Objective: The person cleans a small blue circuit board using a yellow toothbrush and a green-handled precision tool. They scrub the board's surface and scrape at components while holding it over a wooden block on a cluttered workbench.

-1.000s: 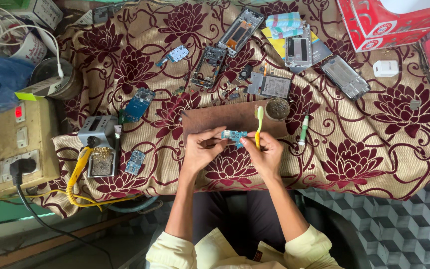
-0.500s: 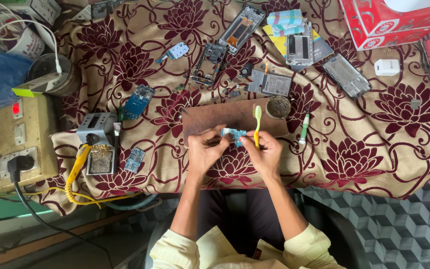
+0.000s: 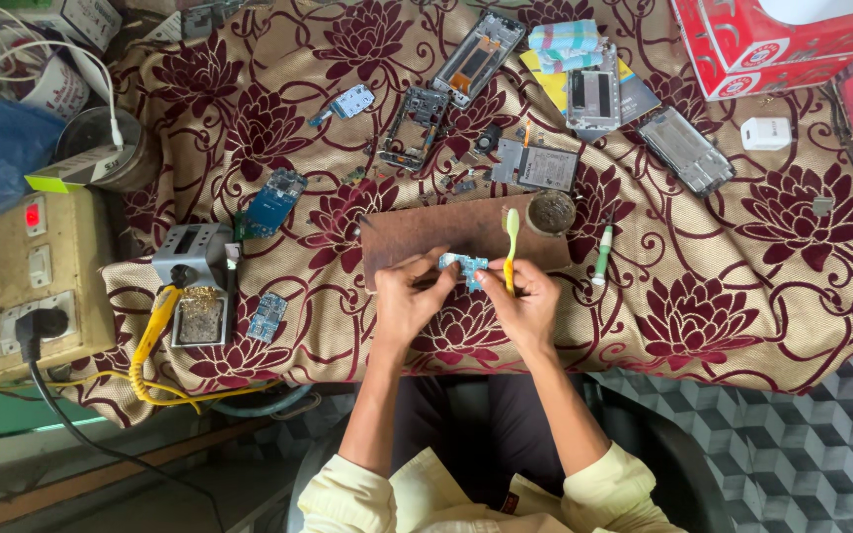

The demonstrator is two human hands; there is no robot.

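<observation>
Now both hands, left point(image 3: 409, 301) and right point(image 3: 525, 304), pinch a small blue board point(image 3: 464, 267), the right also gripping a yellow brush point(image 3: 510, 247), ready for careful scrubbing.

A small circuit board point(image 3: 464, 266) sits between the left hand point(image 3: 407, 304) and the right hand point(image 3: 525, 308), over the near edge of a flat board point(image 3: 417, 237) lying on the cloth-covered table point(image 3: 742, 296). A toothbrush point(image 3: 510, 247) stands upright in the right hand, with a round tin point(image 3: 551, 211) just behind it and a pen-like tool point(image 3: 602, 255) to its right. A soldering station point(image 3: 194, 281) stands well to the left, and opened phone frames point(image 3: 476, 54) lie behind, near the far edge.
</observation>
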